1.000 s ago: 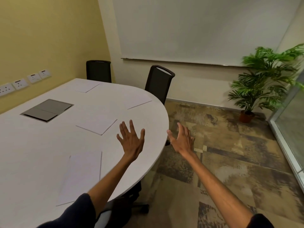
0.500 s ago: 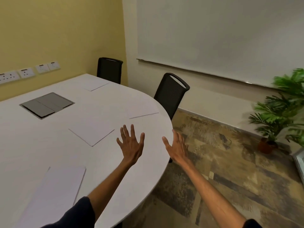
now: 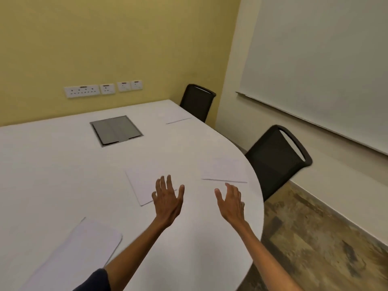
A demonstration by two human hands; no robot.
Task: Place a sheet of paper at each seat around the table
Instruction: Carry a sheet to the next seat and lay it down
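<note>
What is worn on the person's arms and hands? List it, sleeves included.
Both the left hand and right hand are bare: no gloves, rings or watch show. A dark navy sleeve ends high on the left arm. The right forearm is bare, with no sleeve in view.

dark navy sleeve (image 3: pixel 94 281) on the left arm; both forearms bare

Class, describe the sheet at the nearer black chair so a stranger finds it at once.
Start at the white table, at its rounded end toward the whiteboard. The sheet lies at the edge before the nearer black chair; it alone lies just beyond the right hand.
</note>
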